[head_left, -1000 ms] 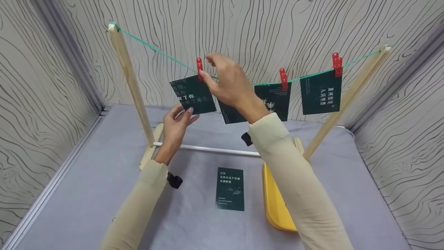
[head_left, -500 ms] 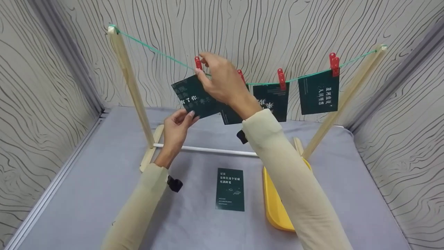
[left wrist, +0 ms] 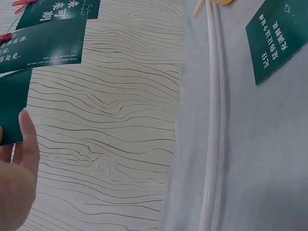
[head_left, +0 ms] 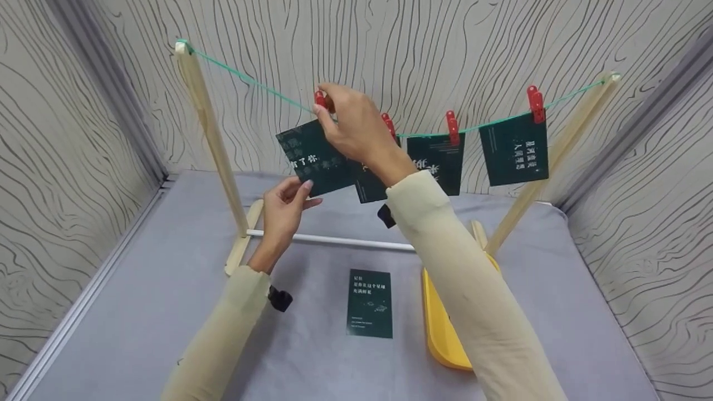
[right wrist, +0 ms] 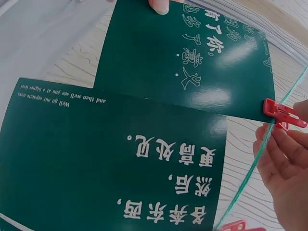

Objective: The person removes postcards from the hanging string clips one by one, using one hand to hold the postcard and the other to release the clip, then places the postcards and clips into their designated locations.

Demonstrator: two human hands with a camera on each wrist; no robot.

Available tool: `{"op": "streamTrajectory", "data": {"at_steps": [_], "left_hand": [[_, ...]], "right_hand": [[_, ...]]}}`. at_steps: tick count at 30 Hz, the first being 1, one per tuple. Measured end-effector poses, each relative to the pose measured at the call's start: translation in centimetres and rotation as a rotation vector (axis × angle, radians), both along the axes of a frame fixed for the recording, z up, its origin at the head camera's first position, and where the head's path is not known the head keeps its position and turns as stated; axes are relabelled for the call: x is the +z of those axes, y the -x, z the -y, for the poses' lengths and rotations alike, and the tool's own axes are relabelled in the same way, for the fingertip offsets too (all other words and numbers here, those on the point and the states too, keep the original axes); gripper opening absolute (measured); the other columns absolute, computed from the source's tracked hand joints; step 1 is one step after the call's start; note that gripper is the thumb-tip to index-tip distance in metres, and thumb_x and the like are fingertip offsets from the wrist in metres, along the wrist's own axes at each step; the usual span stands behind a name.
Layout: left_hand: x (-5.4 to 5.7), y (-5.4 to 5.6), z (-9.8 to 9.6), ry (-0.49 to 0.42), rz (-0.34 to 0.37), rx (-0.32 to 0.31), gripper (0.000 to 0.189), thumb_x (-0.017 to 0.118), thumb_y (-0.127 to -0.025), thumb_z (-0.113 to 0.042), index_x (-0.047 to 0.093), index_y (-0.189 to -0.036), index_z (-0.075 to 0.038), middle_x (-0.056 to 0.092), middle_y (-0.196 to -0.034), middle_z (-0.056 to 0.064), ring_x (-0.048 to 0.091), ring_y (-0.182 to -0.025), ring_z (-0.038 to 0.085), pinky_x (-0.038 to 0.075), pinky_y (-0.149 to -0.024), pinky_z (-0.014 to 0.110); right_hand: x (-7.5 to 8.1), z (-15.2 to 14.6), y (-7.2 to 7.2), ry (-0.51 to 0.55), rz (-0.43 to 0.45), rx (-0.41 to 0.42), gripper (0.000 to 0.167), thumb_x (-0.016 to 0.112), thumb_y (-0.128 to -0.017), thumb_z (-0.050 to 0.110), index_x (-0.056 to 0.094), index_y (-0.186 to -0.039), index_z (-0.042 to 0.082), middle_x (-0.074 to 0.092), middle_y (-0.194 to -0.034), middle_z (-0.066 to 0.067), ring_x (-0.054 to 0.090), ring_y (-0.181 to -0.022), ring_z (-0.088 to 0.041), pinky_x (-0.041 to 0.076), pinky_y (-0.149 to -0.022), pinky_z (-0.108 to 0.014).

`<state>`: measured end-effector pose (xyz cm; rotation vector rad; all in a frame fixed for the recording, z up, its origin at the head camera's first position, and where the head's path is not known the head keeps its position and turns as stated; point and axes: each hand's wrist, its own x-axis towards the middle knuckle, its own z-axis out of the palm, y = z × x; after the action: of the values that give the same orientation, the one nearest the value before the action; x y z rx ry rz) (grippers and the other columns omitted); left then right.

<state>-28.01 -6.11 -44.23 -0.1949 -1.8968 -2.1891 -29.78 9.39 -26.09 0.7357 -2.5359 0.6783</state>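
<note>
My left hand pinches the lower left edge of a dark green card printed with white characters. Up at the green string, my right hand pinches a red clothespin between thumb and fingers. In the right wrist view, that clothespin sits at the card's edge beside the string. Three other green cards hang to the right: one partly behind my right hand, a middle card and a far right card. Red clothespins hold them. The left wrist view shows only part of the left hand.
Two wooden posts carry the string, joined low down by a white rod. Another green card lies on the grey cloth. A yellow tray is partly covered by the right forearm. Patterned walls stand close behind.
My right hand has shifted slightly left, and its fingers have closed in on the clothespin. The held card has tilted more, its lower edge a little lower and further right; the left hand follows.
</note>
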Motion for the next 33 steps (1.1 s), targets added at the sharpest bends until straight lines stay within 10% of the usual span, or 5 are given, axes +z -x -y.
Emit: {"op": "streamTrajectory", "data": {"at_steps": [33], "left_hand": [[0.07, -0.81, 0.31, -0.045, -0.026, 0.007, 0.018, 0.066, -0.103, -0.006, 0.072, -0.118, 0.002, 0.076, -0.105, 0.013, 0.078, -0.098, 0.014, 0.065, -0.09, 0.033]], "right_hand": [[-0.02, -0.69, 0.28, 0.378, 0.172, 0.175, 0.017, 0.073, -0.101, 0.018, 0.074, -0.115, 0.01, 0.077, -0.103, -0.007, 0.071, -0.093, -0.013, 0.06, -0.092, -0.03]]}}
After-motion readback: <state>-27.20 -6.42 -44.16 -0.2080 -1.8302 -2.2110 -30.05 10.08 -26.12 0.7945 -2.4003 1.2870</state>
